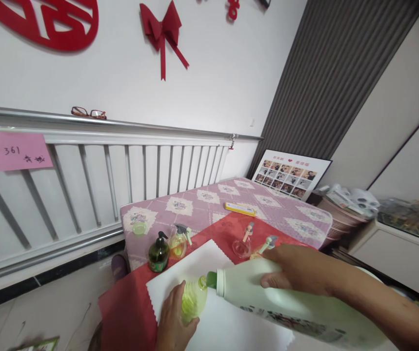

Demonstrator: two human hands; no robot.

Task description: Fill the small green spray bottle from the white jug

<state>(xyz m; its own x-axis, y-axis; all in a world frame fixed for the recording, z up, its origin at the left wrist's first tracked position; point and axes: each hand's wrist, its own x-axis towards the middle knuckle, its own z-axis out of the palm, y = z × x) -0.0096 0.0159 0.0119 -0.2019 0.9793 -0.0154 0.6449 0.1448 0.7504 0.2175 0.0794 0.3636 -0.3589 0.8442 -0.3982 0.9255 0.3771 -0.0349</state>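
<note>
My left hand (174,319) is wrapped round a small clear bottle (194,297) with yellow-green liquid inside, standing over a white sheet (212,258). With my right hand (293,270) I grip a large pale green jug (297,312), tipped onto its side. Its green spout (212,280) is at the small bottle's open mouth. Behind the sheet stand a dark green pump bottle (158,253) and a spray bottle (178,243) with amber liquid. A clear pink bottle (241,247) and a spray head (269,243) are just beyond the jug.
A red cloth (125,302) lies over the purple patterned table cover (190,204). On it are a yellow flat box (239,209) and a small green cap (139,227). A white radiator (103,185) runs along the wall; a photo board (289,174) leans at the back right.
</note>
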